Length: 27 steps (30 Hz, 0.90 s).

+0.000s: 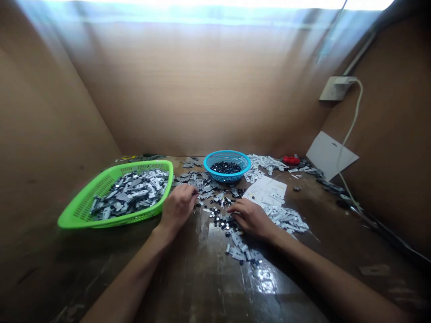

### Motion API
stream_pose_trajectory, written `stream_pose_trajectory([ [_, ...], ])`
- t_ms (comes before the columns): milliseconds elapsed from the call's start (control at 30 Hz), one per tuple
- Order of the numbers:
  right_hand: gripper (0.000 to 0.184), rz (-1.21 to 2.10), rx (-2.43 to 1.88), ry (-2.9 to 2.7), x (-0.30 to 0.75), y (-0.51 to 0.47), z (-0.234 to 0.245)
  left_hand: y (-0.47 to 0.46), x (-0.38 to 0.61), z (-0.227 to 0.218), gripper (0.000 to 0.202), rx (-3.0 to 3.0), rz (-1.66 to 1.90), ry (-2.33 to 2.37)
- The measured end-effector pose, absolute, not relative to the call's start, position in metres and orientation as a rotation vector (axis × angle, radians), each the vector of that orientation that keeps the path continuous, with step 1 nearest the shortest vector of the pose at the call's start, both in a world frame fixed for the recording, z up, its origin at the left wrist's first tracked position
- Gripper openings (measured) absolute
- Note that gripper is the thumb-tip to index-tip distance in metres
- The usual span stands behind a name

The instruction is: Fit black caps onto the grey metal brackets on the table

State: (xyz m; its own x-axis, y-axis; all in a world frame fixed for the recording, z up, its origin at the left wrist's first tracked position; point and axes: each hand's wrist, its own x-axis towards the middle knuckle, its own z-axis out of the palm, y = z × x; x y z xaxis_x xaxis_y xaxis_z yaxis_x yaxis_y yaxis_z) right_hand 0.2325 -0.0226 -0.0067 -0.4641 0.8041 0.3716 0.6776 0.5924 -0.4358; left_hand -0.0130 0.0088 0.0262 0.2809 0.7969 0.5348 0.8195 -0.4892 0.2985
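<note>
My left hand [179,204] is closed just right of the green basket, its fingertips pinched together near a small dark bit that I cannot make out. My right hand [251,216] hovers low over the table with fingers bent and slightly apart, the tips at a scatter of small black round pieces [220,221]. Between and beyond the hands lie flat grey plastic parts [201,183]. More grey parts [238,252] lie nearer to me, below the right hand. A pile of pale grey strips [286,218] sits beside the right wrist.
The green basket [171,179] on the left holds many grey parts. A blue basket [248,167] behind holds small black pieces. White paper [264,190], white parts [266,162] and a red item [291,160] lie at right. A cable [355,112] hangs from a wall socket [332,89].
</note>
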Motion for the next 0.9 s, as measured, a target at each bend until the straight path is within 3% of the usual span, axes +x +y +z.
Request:
stream_pose_trajectory([
  [133,0.022,0.262,-1.174,-2.342,0.219,-0.011,-0.008,0.003,-0.003,0.029,0.012,-2.520,-1.469,-1.730],
  [300,0.021,0.154,-1.168,-2.536,0.198,0.009,-0.003,0.010,0.001,0.017,0.035,-2.601,-2.191,-2.174],
  [467,0.013,0.252,-1.242,-2.488,0.205,0.010,0.001,0.010,0.003,0.006,0.027,-2.602,-2.683,-2.564],
  [567,0.014,0.443,-1.306,-2.373,0.227,0.002,0.009,0.003,0.007,0.005,0.026,-2.737,-2.614,-2.687],
  [700,0.015,0.631,-1.373,-2.219,0.252,-0.011,0.018,-0.006,0.015,-0.002,0.030,-2.996,-2.161,-2.861],
  [900,0.019,0.516,-1.379,-2.167,0.262,-0.021,0.010,-0.011,0.026,-0.017,0.033,-3.114,-1.761,-2.948],
])
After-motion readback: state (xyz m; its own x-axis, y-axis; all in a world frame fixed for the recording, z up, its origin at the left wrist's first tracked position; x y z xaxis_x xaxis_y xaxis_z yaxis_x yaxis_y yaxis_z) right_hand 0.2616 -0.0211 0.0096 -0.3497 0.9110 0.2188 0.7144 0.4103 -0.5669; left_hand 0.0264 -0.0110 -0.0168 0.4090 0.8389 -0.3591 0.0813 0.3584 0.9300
